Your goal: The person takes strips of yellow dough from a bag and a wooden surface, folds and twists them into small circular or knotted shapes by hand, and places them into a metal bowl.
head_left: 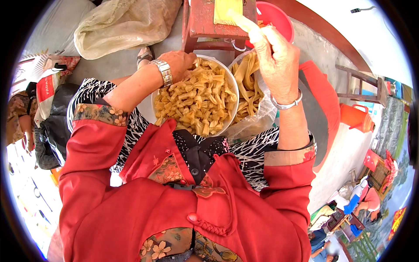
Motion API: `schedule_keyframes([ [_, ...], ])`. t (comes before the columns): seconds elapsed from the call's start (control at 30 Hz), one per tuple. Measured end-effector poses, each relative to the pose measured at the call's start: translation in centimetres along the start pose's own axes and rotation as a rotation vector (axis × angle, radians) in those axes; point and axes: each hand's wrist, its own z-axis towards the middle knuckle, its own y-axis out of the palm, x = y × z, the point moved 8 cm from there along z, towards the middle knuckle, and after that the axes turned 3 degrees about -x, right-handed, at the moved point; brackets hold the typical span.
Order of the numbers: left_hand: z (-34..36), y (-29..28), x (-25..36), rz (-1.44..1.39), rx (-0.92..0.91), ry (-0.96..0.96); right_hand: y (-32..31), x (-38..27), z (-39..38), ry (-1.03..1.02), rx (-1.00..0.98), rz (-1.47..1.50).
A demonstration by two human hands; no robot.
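A white bowl (236, 83) sits in my lap, heaped with knotted tofu skin strips (196, 100). My left hand (176, 64), wearing a metal watch, is over the bowl's far left rim with its fingers curled in; what they hold, if anything, is hidden. Raised at the far right, my right hand (276, 50) pinches a pale yellow tofu skin strip (247, 25) that reaches over the red wooden stool (205, 28). On that stool lies a flat yellow piece (222, 12). Beside the bowl, a clear plastic bag (257, 122) holds long unknotted strips (248, 78).
Behind the stool stands a red basin (279, 19). A translucent sack (124, 30) lies at the far left. To the right are an orange container (354, 117) and a wooden stool frame (362, 85). Other people (371, 201) are at the lower right and far left.
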Motion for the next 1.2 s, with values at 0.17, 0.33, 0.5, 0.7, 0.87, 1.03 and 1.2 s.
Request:
schedule_keyframes([
  [0.17, 0.7, -0.4, -0.4, -0.049, 0.173, 0.075, 1.8, -0.2, -0.7, 0.006, -0.121, -0.082],
  [0.33, -0.1, -2.4, 2.7, -0.538, 0.099, 0.285, 4.1, -3.4, -2.2, -0.089, -0.238, 0.111],
  [0.5, -1.8, -0.9, 6.7, -1.647, -0.368, 0.116, 7.9, -7.5, -6.1, -0.233, -0.328, 0.176],
  [0.7, -2.3, -1.4, 6.5, -1.779, -0.414, 0.183, 8.3, -8.8, -7.1, -0.217, -0.315, 0.323],
  [0.87, -1.8, -2.9, 4.7, -1.364, -0.189, 0.193, 5.4, -7.6, -5.6, -0.231, -0.096, 0.325],
  [1.03, -3.5, -5.7, 5.6, -1.205, -0.003, 0.27, 3.9, 0.1, -5.3, 0.352, 0.105, 0.597],
  [1.2, -6.3, -10.0, 6.4, -0.474, 0.633, 0.522, 5.9, 0.7, -5.2, 0.584, 0.007, 0.77],
])
